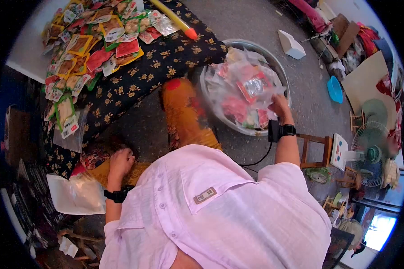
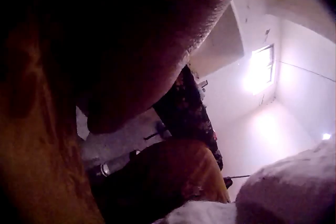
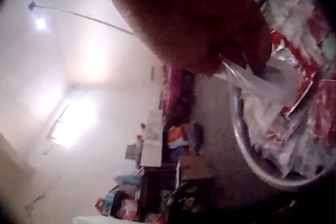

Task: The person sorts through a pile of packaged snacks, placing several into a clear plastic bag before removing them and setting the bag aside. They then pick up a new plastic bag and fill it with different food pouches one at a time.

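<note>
My right hand (image 1: 280, 107) is over the near right part of a large metal basin (image 1: 288, 83). In the right wrist view its fingertips pinch a piece of clear plastic (image 3: 252, 81), which runs down toward a red-edged packet (image 3: 302, 90). Red and clear plastic packets (image 1: 233, 106) fill the basin, and a red packet with a silvery middle (image 1: 255, 86) lies on top. On my thigh, clad in mustard-coloured cloth, rests my left hand (image 1: 121, 163), its fingers loosely curled and holding nothing. The left wrist view is mostly dark.
Left of the basin, a dark flowered cloth (image 1: 166, 60) bears a heap of small food packets (image 1: 83, 54) and a yellow stick with an orange tip (image 1: 177, 20). A white box (image 1: 292, 44), a blue bowl (image 1: 334, 89), a wooden stool (image 1: 316, 150) and a fan (image 1: 372, 153) stand to the right.
</note>
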The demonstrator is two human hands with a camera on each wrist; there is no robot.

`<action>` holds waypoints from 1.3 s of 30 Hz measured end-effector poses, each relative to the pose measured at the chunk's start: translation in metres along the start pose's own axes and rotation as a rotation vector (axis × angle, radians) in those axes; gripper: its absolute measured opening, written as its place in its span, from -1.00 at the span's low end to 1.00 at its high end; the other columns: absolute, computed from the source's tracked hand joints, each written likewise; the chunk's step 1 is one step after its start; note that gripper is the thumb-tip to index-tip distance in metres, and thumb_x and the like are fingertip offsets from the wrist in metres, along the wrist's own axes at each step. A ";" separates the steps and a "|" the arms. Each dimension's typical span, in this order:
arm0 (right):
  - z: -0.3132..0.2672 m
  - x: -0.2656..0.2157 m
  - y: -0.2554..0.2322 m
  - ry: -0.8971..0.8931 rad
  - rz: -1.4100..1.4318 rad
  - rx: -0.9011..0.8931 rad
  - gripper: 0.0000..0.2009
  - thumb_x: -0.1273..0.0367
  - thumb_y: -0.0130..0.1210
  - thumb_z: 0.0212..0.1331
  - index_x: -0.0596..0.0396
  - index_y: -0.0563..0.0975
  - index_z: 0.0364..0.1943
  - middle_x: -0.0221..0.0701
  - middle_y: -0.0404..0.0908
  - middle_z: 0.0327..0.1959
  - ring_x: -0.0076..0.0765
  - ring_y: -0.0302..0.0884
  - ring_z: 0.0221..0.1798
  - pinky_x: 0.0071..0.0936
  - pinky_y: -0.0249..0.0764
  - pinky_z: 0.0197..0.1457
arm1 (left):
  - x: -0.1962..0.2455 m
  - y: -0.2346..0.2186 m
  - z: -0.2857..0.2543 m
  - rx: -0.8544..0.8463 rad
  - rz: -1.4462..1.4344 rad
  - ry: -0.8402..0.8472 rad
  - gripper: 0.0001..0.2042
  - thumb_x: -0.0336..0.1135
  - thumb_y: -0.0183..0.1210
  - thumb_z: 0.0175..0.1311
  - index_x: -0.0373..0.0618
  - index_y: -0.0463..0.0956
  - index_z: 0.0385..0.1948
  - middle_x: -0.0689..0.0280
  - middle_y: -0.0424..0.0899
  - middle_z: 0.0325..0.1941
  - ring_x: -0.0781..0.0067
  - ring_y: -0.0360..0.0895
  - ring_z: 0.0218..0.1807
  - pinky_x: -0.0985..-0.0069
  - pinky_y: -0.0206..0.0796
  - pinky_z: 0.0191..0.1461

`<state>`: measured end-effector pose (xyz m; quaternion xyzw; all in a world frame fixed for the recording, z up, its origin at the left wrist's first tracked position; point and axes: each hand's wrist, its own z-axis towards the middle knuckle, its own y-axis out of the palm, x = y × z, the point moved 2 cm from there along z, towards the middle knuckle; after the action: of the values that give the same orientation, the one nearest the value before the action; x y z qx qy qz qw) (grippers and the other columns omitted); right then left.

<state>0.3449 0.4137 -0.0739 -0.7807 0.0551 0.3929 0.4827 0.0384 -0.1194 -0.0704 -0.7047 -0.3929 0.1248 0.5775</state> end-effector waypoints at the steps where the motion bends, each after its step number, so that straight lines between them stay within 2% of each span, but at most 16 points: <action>1: 0.004 0.021 0.006 -0.065 -0.146 -0.024 -0.83 0.28 -0.06 -0.04 0.09 0.38 -0.48 -0.40 0.42 -0.57 -0.35 0.40 -0.51 -0.39 0.35 -0.51 | 0.002 -0.002 -0.001 0.027 -0.024 -0.004 -0.77 -0.28 0.03 -0.11 -0.17 0.43 -0.40 0.07 0.48 -0.34 0.05 0.38 -0.23 0.27 0.21 -0.17; 5: 0.029 0.104 0.030 0.059 0.192 -0.153 -0.87 0.31 -0.06 -0.09 0.05 0.38 -0.52 -0.40 0.38 -0.60 -0.32 0.36 -0.57 -0.39 0.35 -0.54 | 0.001 -0.006 -0.002 0.051 -0.086 -0.007 -0.77 -0.28 0.00 -0.08 -0.17 0.43 -0.37 0.08 0.48 -0.31 0.06 0.38 -0.20 0.28 0.20 -0.12; 6: 0.034 0.108 0.027 0.241 0.455 -0.137 -0.89 0.33 -0.06 -0.09 0.04 0.38 -0.51 -0.39 0.38 -0.60 -0.32 0.36 -0.57 -0.39 0.36 -0.53 | 0.001 -0.008 -0.003 0.063 -0.139 -0.016 -0.76 -0.28 0.00 -0.07 -0.18 0.43 -0.36 0.08 0.48 -0.29 0.07 0.37 -0.19 0.28 0.19 -0.10; 7: 0.038 0.111 0.023 0.423 0.719 -0.073 -0.91 0.34 -0.06 -0.10 0.03 0.38 -0.51 -0.39 0.37 -0.60 -0.32 0.35 -0.57 -0.39 0.36 -0.53 | -0.002 -0.009 -0.004 0.077 -0.191 -0.031 -0.75 -0.28 -0.01 -0.07 -0.18 0.43 -0.35 0.09 0.48 -0.28 0.07 0.37 -0.17 0.29 0.18 -0.08; 8: -0.001 0.033 0.006 0.462 0.809 0.195 -0.92 0.35 -0.08 -0.09 0.03 0.37 -0.53 -0.41 0.37 -0.61 -0.37 0.35 -0.55 -0.41 0.36 -0.50 | -0.005 -0.006 -0.003 0.085 -0.209 -0.015 -0.75 -0.28 -0.01 -0.06 -0.19 0.42 -0.34 0.09 0.47 -0.27 0.08 0.37 -0.17 0.29 0.18 -0.07; 10: 0.029 0.054 -0.009 0.312 0.978 0.148 -0.87 0.32 -0.11 -0.04 0.03 0.39 -0.44 -0.42 0.41 -0.50 -0.37 0.38 -0.44 -0.44 0.35 -0.44 | -0.022 0.002 -0.001 0.123 -0.237 -0.022 -0.73 -0.28 -0.01 -0.06 -0.20 0.41 -0.32 0.10 0.47 -0.25 0.09 0.36 -0.15 0.30 0.17 -0.06; 13: 0.049 0.077 -0.023 0.148 1.064 0.154 -0.80 0.28 -0.17 0.04 0.05 0.41 -0.35 -0.42 0.45 -0.39 -0.37 0.41 -0.33 -0.47 0.35 -0.38 | -0.020 -0.013 -0.007 0.249 -0.183 -0.017 -0.73 -0.27 -0.01 -0.06 -0.21 0.40 -0.32 0.11 0.46 -0.24 0.10 0.35 -0.15 0.32 0.17 -0.06; 15: 0.077 0.133 -0.023 0.473 0.998 0.195 -0.74 0.25 -0.23 0.06 0.11 0.35 -0.27 -0.32 0.43 -0.39 -0.22 0.41 -0.42 -0.39 0.36 -0.47 | -0.022 -0.024 -0.014 0.325 -0.207 -0.050 -0.75 -0.29 0.00 -0.06 -0.21 0.40 -0.34 0.10 0.46 -0.27 0.10 0.36 -0.17 0.32 0.18 -0.08; 16: 0.103 0.190 -0.015 0.383 0.810 0.106 -0.75 0.24 -0.22 0.05 0.13 0.31 -0.29 -0.25 0.39 -0.43 -0.14 0.39 -0.47 -0.36 0.35 -0.52 | -0.021 -0.030 -0.017 0.368 -0.229 -0.070 -0.76 -0.29 0.00 -0.06 -0.21 0.40 -0.36 0.11 0.46 -0.28 0.10 0.36 -0.18 0.32 0.19 -0.09; 20: 0.077 0.113 0.036 0.543 1.077 0.042 -0.81 0.26 -0.12 0.00 0.07 0.31 -0.39 -0.35 0.38 -0.51 -0.17 0.40 -0.49 -0.27 0.33 -0.53 | -0.036 -0.044 -0.035 0.633 -0.260 -0.180 -0.80 -0.33 -0.01 -0.06 -0.21 0.41 -0.40 0.11 0.46 -0.32 0.10 0.36 -0.22 0.33 0.20 -0.13; 26: 0.081 -0.003 0.096 -0.056 0.756 -0.421 -0.87 0.45 -0.08 -0.05 0.10 0.27 -0.38 -0.43 0.33 -0.44 -0.36 0.34 -0.25 -0.54 0.29 -0.19 | -0.104 -0.028 -0.089 0.969 -0.169 -0.531 -0.83 -0.35 -0.01 -0.03 -0.20 0.40 -0.41 0.14 0.45 -0.35 0.12 0.35 -0.23 0.35 0.20 -0.14; 27: 0.094 -0.013 0.102 -0.516 0.074 -0.406 -0.82 0.51 -0.09 -0.05 0.10 0.29 -0.30 -0.40 0.38 -0.33 -0.36 0.35 -0.16 -0.57 0.32 -0.21 | -0.120 -0.021 -0.100 0.993 -0.159 -0.591 -0.83 -0.35 -0.01 -0.04 -0.19 0.40 -0.41 0.14 0.45 -0.35 0.12 0.35 -0.23 0.36 0.19 -0.14; 29: 0.079 -0.056 0.119 -0.329 0.600 -0.471 -0.80 0.49 -0.09 -0.02 0.09 0.29 -0.25 -0.38 0.40 -0.30 -0.34 0.37 -0.15 -0.56 0.34 -0.25 | -0.149 -0.001 -0.125 1.030 -0.077 -0.744 -0.76 -0.33 0.02 -0.06 -0.17 0.39 -0.32 0.11 0.43 -0.25 0.11 0.33 -0.17 0.35 0.18 -0.10; 31: 0.040 -0.128 0.127 -0.103 0.888 -0.416 -0.81 0.43 -0.10 0.04 0.07 0.30 -0.22 -0.38 0.43 -0.32 -0.37 0.43 -0.23 -0.56 0.36 -0.32 | -0.178 0.019 -0.149 0.989 0.107 -0.909 -0.68 -0.29 0.04 -0.08 -0.17 0.36 -0.24 0.09 0.39 -0.17 0.10 0.31 -0.12 0.31 0.15 -0.06; 33: 0.034 -0.153 0.137 -0.208 0.789 -0.365 -0.80 0.43 -0.09 0.03 0.11 0.31 -0.22 -0.38 0.43 -0.34 -0.41 0.43 -0.27 -0.61 0.35 -0.38 | -0.203 0.041 -0.168 0.866 0.208 -1.063 -0.50 -0.20 0.07 -0.12 -0.18 0.24 -0.06 0.04 0.32 -0.06 0.07 0.26 -0.02 0.25 0.10 0.03; 39: 0.001 -0.216 0.144 -0.157 0.750 -0.229 -0.78 0.40 -0.05 0.00 0.14 0.33 -0.24 -0.41 0.47 -0.38 -0.47 0.43 -0.29 -0.64 0.32 -0.33 | -0.229 0.087 -0.187 0.308 -0.231 -1.098 -0.46 -0.13 0.06 -0.08 -0.15 0.20 -0.02 0.04 0.34 -0.08 0.06 0.29 -0.03 0.26 0.17 -0.02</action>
<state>0.1294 0.2756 -0.0329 -0.7229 0.2553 0.6039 0.2183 0.0406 -0.4152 -0.1570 -0.3973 -0.6864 0.4638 0.3949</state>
